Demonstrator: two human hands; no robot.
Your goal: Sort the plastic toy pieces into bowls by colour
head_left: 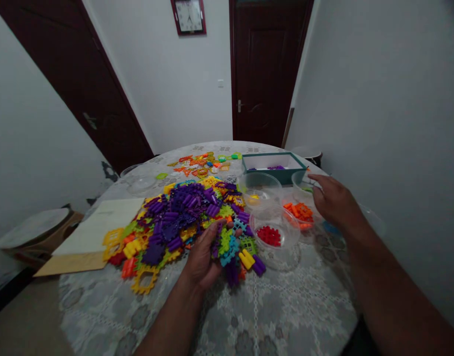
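Observation:
My left hand (pixel 206 259) is palm up at the near edge of a heap of plastic building pieces (pixel 182 210). Its fingers curl around several toothed pieces (pixel 227 244), green and teal among them. To the right, my right hand (pixel 334 200) is over a clear plastic bowl (pixel 299 179) with some green in it. The index finger is stretched out and stands apart from the thumb; nothing shows between them. Part of that bowl is hidden by the hand. Near it, orange pieces (pixel 301 212) and red pieces (pixel 269 236) lie in clear bowls.
Behind the bowls stands a green-edged box (pixel 274 173) with purple pieces inside. Flat pieces (pixel 202 163) are scattered at the back of the round table. A pale board (pixel 97 225) lies left of the heap. Clear lids (pixel 141 183) rest at the left back.

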